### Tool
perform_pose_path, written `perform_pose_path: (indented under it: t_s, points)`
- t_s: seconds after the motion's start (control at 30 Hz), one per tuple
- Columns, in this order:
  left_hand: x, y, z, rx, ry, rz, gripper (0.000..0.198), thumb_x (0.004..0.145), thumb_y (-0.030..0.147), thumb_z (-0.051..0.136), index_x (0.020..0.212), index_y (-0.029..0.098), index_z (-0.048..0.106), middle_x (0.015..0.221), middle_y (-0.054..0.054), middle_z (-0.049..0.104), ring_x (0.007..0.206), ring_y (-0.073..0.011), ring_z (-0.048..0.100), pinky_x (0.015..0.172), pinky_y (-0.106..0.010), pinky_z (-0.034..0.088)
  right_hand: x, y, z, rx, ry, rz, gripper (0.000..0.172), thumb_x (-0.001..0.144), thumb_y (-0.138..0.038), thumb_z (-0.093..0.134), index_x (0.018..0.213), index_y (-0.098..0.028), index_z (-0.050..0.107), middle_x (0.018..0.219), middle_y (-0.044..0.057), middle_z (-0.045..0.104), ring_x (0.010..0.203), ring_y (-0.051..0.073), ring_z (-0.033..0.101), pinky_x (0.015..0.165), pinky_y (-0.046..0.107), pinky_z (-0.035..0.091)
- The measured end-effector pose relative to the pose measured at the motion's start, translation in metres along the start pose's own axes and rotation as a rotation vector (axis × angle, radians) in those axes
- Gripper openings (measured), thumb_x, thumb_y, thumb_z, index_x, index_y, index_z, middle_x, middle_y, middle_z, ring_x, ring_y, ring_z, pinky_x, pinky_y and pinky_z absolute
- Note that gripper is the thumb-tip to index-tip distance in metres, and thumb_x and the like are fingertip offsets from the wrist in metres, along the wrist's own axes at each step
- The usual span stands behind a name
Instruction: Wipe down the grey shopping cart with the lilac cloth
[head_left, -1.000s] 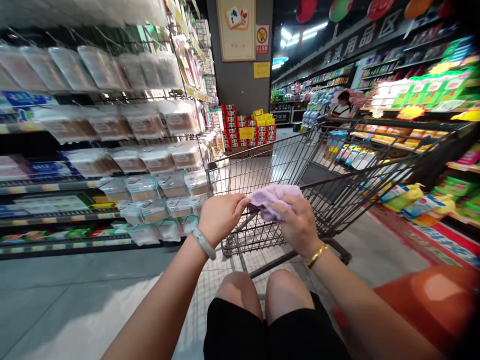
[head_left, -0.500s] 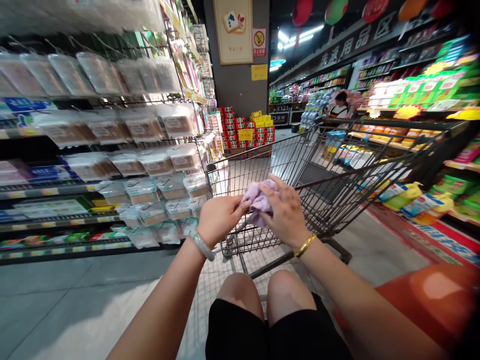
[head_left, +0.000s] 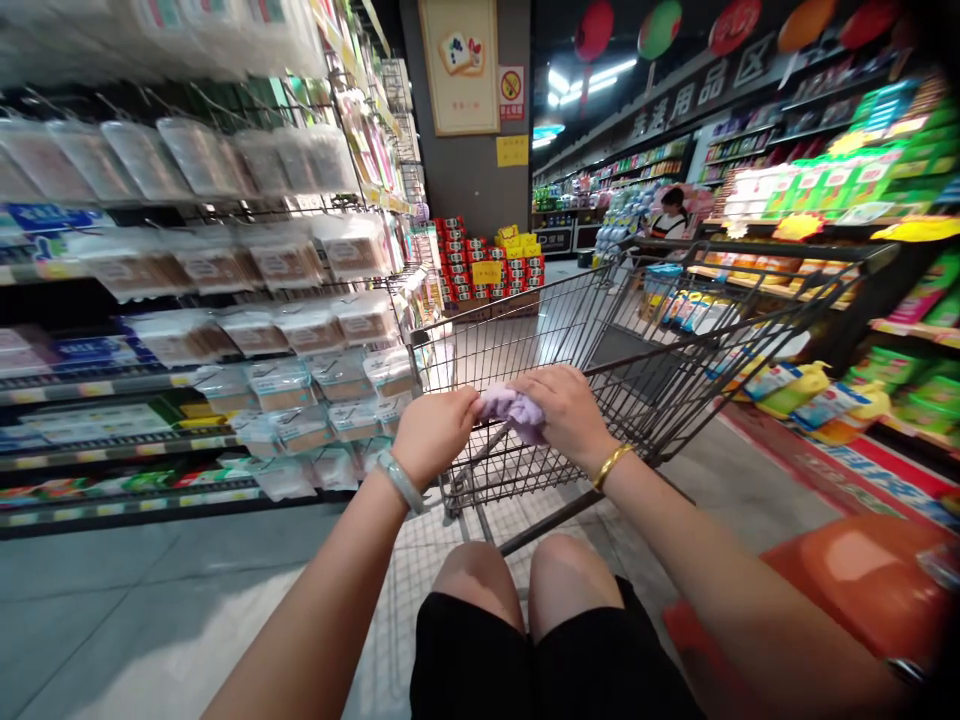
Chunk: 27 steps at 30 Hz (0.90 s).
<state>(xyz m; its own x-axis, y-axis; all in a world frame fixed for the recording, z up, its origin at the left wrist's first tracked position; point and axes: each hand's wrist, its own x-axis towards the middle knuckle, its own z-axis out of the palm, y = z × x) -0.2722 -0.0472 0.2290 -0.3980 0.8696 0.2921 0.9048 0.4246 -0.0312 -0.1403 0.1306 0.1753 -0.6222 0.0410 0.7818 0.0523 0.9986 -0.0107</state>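
Between my hands is a crumpled lilac cloth (head_left: 513,408), bunched above my knees. My left hand (head_left: 435,428), with a pale bangle on its wrist, pinches the cloth's left end between thumb and fingers. My right hand (head_left: 568,415), wearing a gold bracelet, is wrapped over the right end from above; its thumb is hidden. Just beyond and below the cloth stands a metal wire shopping cart (head_left: 495,480). Whether the cloth touches the cart's front rim I cannot tell.
Shelves with hanging clear packets (head_left: 285,330) fill the left side. An orange-red rounded object (head_left: 855,570) lies low at my right. Yellow-capped bottles (head_left: 802,385) stand by the right shelf. Stacked red boxes (head_left: 480,275) and a person (head_left: 671,215) are farther back.
The cloth has gone from a loose bunch to a narrower, stretched roll between my hands. My right-hand fingers have folded down over it. The view has shifted slightly.
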Motion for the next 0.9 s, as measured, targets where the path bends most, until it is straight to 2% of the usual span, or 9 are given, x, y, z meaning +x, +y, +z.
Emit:
perform_pose_path:
  t_s: [0.13, 0.23, 0.37, 0.47, 0.6, 0.7, 0.8, 0.87, 0.9]
  points:
    - [0.003, 0.004, -0.001, 0.021, -0.018, -0.038, 0.026, 0.106, 0.037, 0.038, 0.109, 0.023, 0.06, 0.09, -0.007, 0.076, 0.083, -0.0275, 0.072, 0.061, -0.032, 0.032, -0.002, -0.016, 0.014, -0.003, 0.081, 0.038, 0.04, 0.084, -0.021, 0.069, 0.124, -0.024, 0.068, 0.12, 0.004, 0.075, 0.115, 0.024, 0.061, 0.118, 0.048, 0.03]
    - [0.006, 0.001, -0.001, 0.016, -0.015, -0.061, 0.028, 0.105, 0.039, 0.038, 0.12, 0.023, 0.055, 0.091, -0.007, 0.077, 0.084, -0.0287, 0.073, 0.06, -0.032, 0.034, -0.006, -0.006, 0.016, -0.005, 0.092, -0.016, 0.04, 0.087, -0.018, 0.065, 0.126, -0.026, 0.067, 0.124, 0.004, 0.074, 0.119, 0.023, 0.061, 0.121, 0.047, 0.033]
    - [0.009, -0.002, -0.001, -0.055, -0.046, -0.039, 0.028, 0.106, 0.044, 0.036, 0.118, 0.026, 0.055, 0.092, -0.002, 0.078, 0.087, -0.0266, 0.074, 0.062, -0.031, 0.037, -0.015, 0.02, 0.008, 0.015, 0.27, 0.089, 0.028, 0.089, -0.021, 0.061, 0.114, -0.021, 0.072, 0.116, 0.008, 0.074, 0.118, 0.024, 0.062, 0.115, 0.049, 0.044]
    - [0.012, 0.0, 0.0, -0.047, -0.065, -0.027, 0.026, 0.105, 0.039, 0.036, 0.111, 0.026, 0.058, 0.095, -0.003, 0.078, 0.089, -0.0282, 0.074, 0.063, -0.032, 0.039, -0.02, 0.009, 0.018, 0.012, 0.383, 0.173, 0.025, 0.092, -0.028, 0.059, 0.114, -0.022, 0.071, 0.113, 0.006, 0.073, 0.116, 0.024, 0.062, 0.118, 0.053, 0.042]
    - [0.017, -0.002, 0.0, -0.018, -0.074, -0.016, 0.026, 0.1, 0.028, 0.037, 0.11, 0.022, 0.06, 0.098, -0.01, 0.077, 0.091, -0.0311, 0.072, 0.068, -0.034, 0.043, -0.022, -0.019, 0.041, -0.04, 0.304, 0.063, 0.023, 0.093, -0.025, 0.063, 0.114, -0.029, 0.071, 0.116, 0.003, 0.074, 0.119, 0.022, 0.058, 0.119, 0.048, 0.039]
    - [0.021, -0.007, -0.002, -0.054, -0.096, 0.011, 0.027, 0.101, 0.031, 0.037, 0.114, 0.024, 0.061, 0.104, -0.008, 0.076, 0.094, -0.0281, 0.071, 0.073, -0.033, 0.045, -0.023, -0.011, 0.04, -0.081, 0.302, -0.012, 0.021, 0.094, -0.024, 0.064, 0.112, -0.031, 0.072, 0.114, 0.002, 0.074, 0.114, 0.022, 0.058, 0.112, 0.044, 0.04]
    - [0.024, -0.01, -0.003, -0.119, -0.101, 0.02, 0.03, 0.104, 0.038, 0.036, 0.119, 0.026, 0.06, 0.108, -0.005, 0.076, 0.098, -0.0257, 0.071, 0.075, -0.032, 0.047, -0.019, 0.001, 0.036, -0.117, 0.394, 0.132, 0.021, 0.092, -0.033, 0.067, 0.112, -0.028, 0.073, 0.114, 0.007, 0.072, 0.11, 0.026, 0.057, 0.103, 0.046, 0.042]
    - [0.025, -0.011, -0.004, -0.152, -0.087, 0.004, 0.032, 0.104, 0.037, 0.036, 0.122, 0.025, 0.058, 0.109, -0.007, 0.076, 0.097, -0.0258, 0.071, 0.076, -0.032, 0.047, -0.018, -0.008, 0.042, -0.12, 0.401, 0.237, 0.024, 0.092, -0.034, 0.067, 0.114, -0.026, 0.073, 0.115, 0.009, 0.071, 0.11, 0.028, 0.056, 0.101, 0.047, 0.04]
    - [0.026, -0.011, -0.004, -0.164, -0.076, -0.005, 0.032, 0.103, 0.036, 0.035, 0.122, 0.023, 0.058, 0.11, -0.008, 0.076, 0.097, -0.0259, 0.071, 0.076, -0.033, 0.047, -0.02, -0.018, 0.049, -0.117, 0.374, 0.241, 0.024, 0.093, -0.032, 0.066, 0.114, -0.027, 0.073, 0.114, 0.009, 0.071, 0.109, 0.028, 0.055, 0.101, 0.046, 0.04]
